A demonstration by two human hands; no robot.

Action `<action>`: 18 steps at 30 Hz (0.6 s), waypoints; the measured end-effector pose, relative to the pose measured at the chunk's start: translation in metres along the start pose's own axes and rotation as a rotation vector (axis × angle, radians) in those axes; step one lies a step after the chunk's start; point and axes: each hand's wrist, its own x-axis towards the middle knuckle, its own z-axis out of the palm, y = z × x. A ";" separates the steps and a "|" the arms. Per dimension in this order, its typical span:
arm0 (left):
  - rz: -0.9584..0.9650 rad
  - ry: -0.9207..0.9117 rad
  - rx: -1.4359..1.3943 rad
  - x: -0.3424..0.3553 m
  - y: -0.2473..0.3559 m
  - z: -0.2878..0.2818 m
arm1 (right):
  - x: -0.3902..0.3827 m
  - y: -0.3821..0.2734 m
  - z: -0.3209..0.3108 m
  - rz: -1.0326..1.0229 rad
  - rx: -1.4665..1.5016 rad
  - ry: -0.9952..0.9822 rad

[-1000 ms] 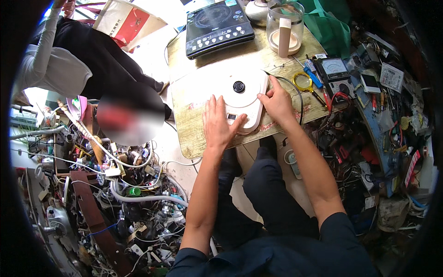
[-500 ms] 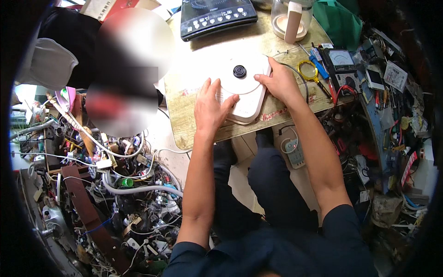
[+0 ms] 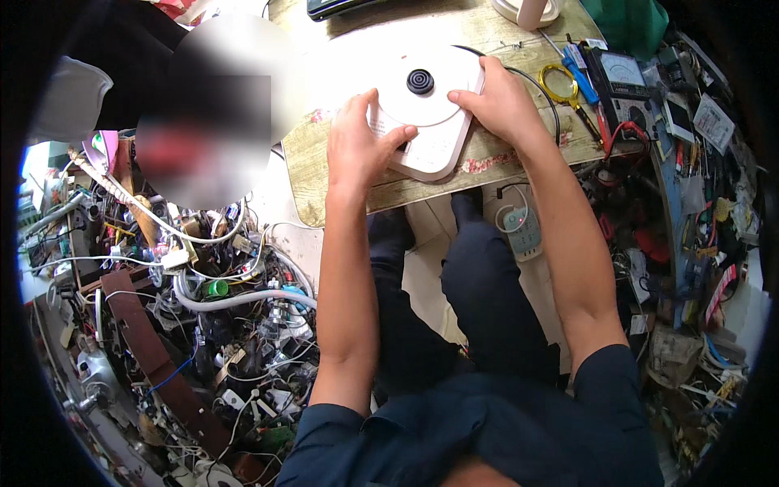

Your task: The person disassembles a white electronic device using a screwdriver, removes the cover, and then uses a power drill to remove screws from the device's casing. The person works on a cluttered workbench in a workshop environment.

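Fingers first: our left hand lies spread and flat on the near-left edge of the white appliance, thumb on the top face, nothing clenched. Our right hand wraps the right edge, fingers curled over the rim onto the top, pressing rather than lifting. Neither hand encloses anything; both just brace the casing.

The white appliance sits on the worn wooden table between our hands, flat face up, black round knob just beyond our fingertips, centred.

Handling, our read: rigid plastic shell, smooth and likely slippery, probably some weight inside. We'd grip by the two opposite edges where the hands sit now, not by the knob. A black cord runs out past the right fingers and could snag.

Left of our left hand: heap of wires, hoses and scrap on the floor, no readable packaging.

Right of our right fingers: yellow-handled tool, blue tool, then a rectangular grey meter with a pale dial face. Further right, small white rectangular cards with print, too small to tell.

Below the table, between our knees: pale green power strip, red light on.
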 end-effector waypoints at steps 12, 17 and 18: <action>-0.262 0.048 0.256 -0.008 -0.016 -0.007 | -0.002 -0.021 -0.012 0.199 0.259 -0.156; -0.335 -0.014 0.077 -0.007 -0.024 -0.013 | 0.003 -0.018 -0.014 0.185 0.354 -0.226; -0.341 -0.035 0.041 -0.007 -0.026 -0.014 | 0.003 -0.019 -0.014 0.184 0.380 -0.230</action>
